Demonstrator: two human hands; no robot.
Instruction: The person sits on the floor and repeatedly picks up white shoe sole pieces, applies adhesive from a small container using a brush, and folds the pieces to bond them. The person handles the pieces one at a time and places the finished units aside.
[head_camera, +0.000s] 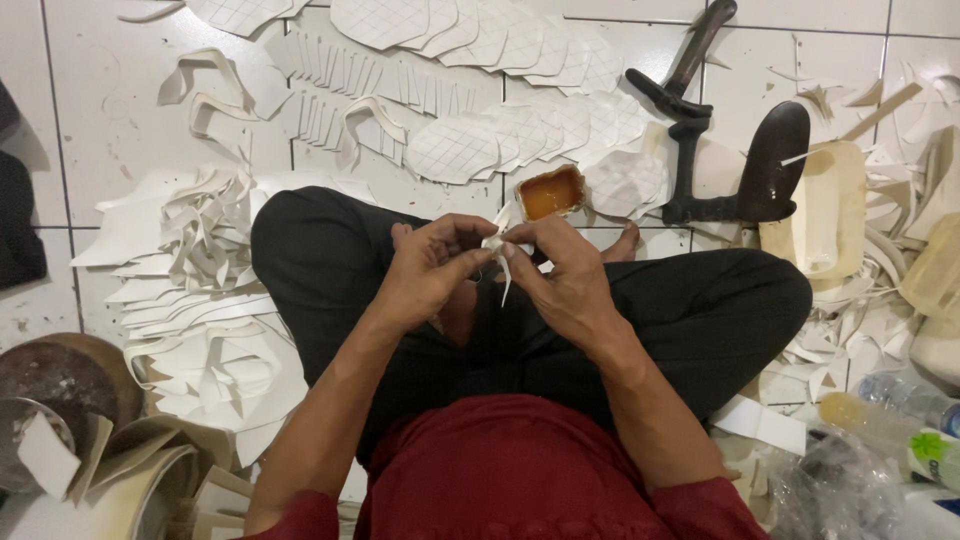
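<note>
I sit cross-legged on a white tiled floor in black trousers and a dark red shirt. My left hand and my right hand meet above my lap. Both pinch a small white cut piece, a thin strip of which hangs down between the fingers. Just beyond my hands stands a small open tin of amber glue.
Stacks of white cut pieces lie at my left, and quilted white oval pieces are spread ahead. A black iron shoe last stand sits front right with a dark-handled tool. Plastic bottles and scraps lie at the right.
</note>
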